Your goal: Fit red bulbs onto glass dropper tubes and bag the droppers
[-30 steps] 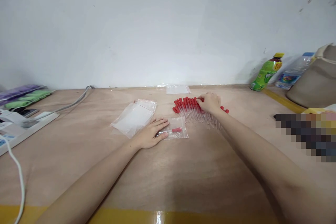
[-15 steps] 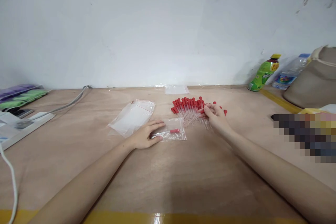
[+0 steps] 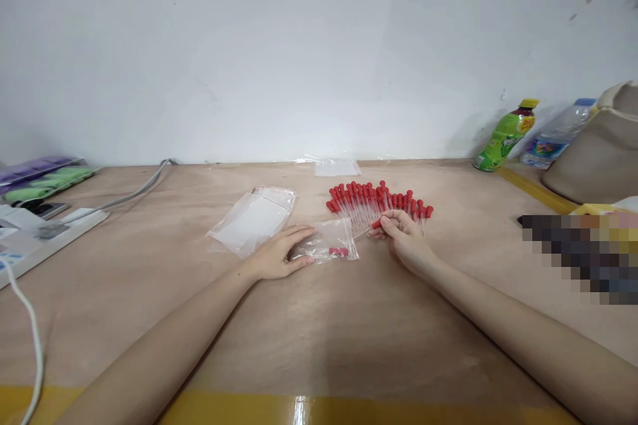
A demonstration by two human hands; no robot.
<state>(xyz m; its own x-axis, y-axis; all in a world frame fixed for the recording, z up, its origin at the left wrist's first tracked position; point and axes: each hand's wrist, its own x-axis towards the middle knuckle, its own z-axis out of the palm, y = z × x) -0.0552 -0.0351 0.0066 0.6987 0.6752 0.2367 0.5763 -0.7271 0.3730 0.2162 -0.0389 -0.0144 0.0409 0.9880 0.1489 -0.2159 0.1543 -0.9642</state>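
Note:
My left hand [image 3: 282, 252] lies over the left end of a clear zip bag [image 3: 321, 234], its fingers along the far edge and its thumb along the near edge, holding it on the table. Inside the bag lies a dropper with a red bulb [image 3: 338, 252]; its tube is hard to make out. Between thumb and fingers, my right hand [image 3: 403, 237] pinches another red-bulbed dropper [image 3: 376, 224]. Its clear tube points left, with the tip close to the bag's right end. Just behind the right hand, many more droppers [image 3: 359, 196] lie fanned out, red bulbs toward the wall.
Flat clear bags [image 3: 254, 219] lie left of my left hand, and another bag [image 3: 337, 167] by the wall. A green bottle [image 3: 507, 135], a water bottle [image 3: 553, 139] and a beige bag [image 3: 593, 153] stand at right. A power strip [image 3: 64, 236] with cables is at left.
My right hand has drawn a dropper out of the pile toward the bag, moving slightly nearer to me. The bulb in the bag has shifted a little right. My left hand stays on the bag.

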